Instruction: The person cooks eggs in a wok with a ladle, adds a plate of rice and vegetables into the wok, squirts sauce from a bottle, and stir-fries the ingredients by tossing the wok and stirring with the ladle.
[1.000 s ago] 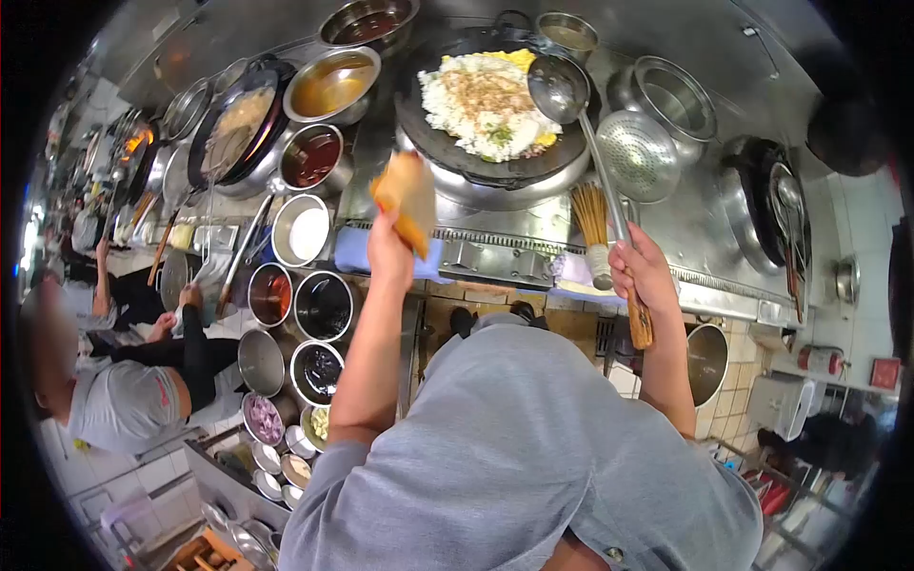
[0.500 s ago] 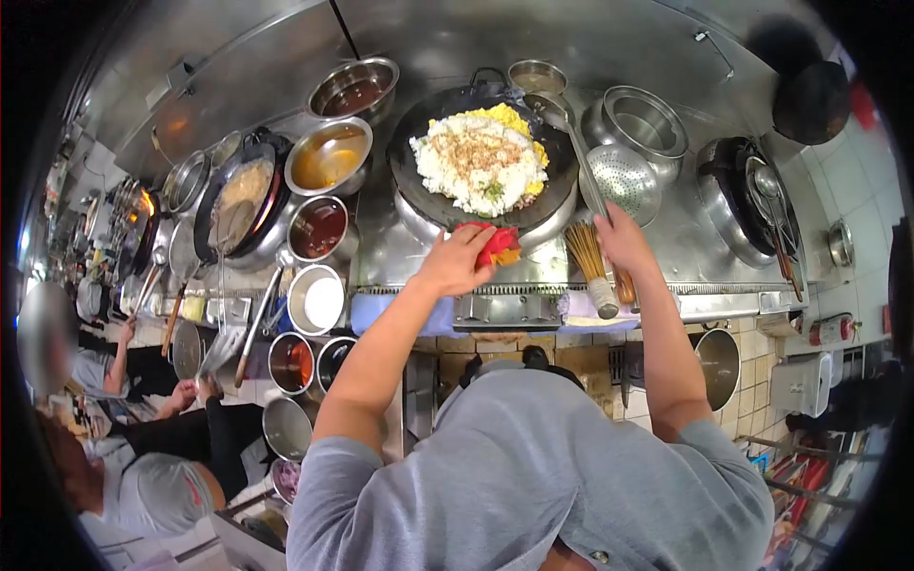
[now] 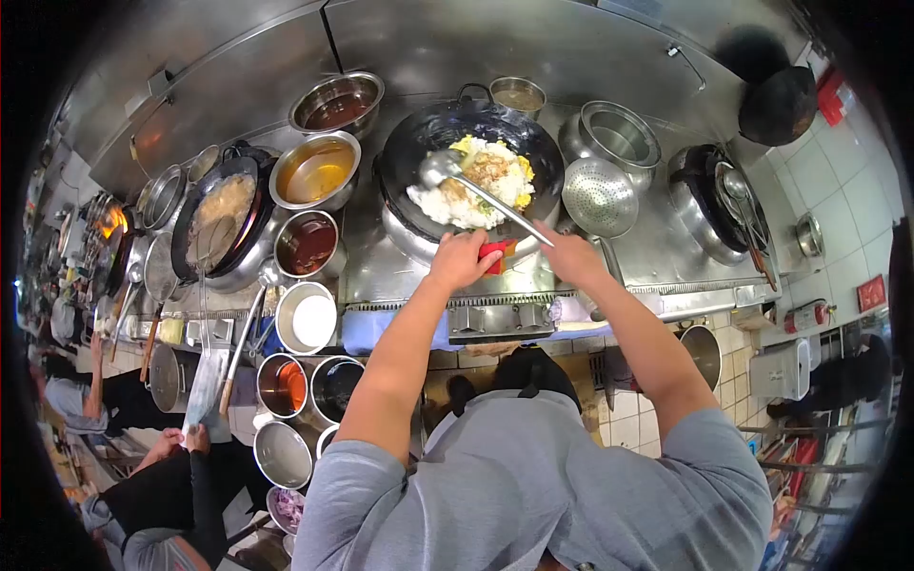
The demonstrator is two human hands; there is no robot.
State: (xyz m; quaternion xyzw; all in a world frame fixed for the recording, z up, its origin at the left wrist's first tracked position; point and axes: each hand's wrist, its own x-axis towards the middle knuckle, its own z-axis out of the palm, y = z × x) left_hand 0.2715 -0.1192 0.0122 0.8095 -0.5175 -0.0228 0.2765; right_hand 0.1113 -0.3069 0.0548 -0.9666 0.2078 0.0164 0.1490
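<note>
My left hand [image 3: 461,259] is closed round a red and orange cloth [image 3: 497,255] at the near rim of a black wok [image 3: 400,162]. White rice [image 3: 455,206] with yellow egg and brown seasoning lies in the wok. In my right hand [image 3: 569,255] is the handle of a metal ladle [image 3: 440,169], which slants over the wok; its bowl touches the left part of the rice. A perforated strainer [image 3: 600,198] rests just right of the wok.
Left of the wok stand bowls of brown liquid [image 3: 316,171] and dark red sauce [image 3: 307,243], and a white-filled pot [image 3: 307,318]. Another wok [image 3: 221,214] holds food further left. Co-workers are at the far left. A stacked wok [image 3: 709,205] sits at right.
My right hand has swung the ladle from the wok's right side leftward into the rice. My left hand has brought the cloth to the wok's near rim. The rice is now less evenly spread.
</note>
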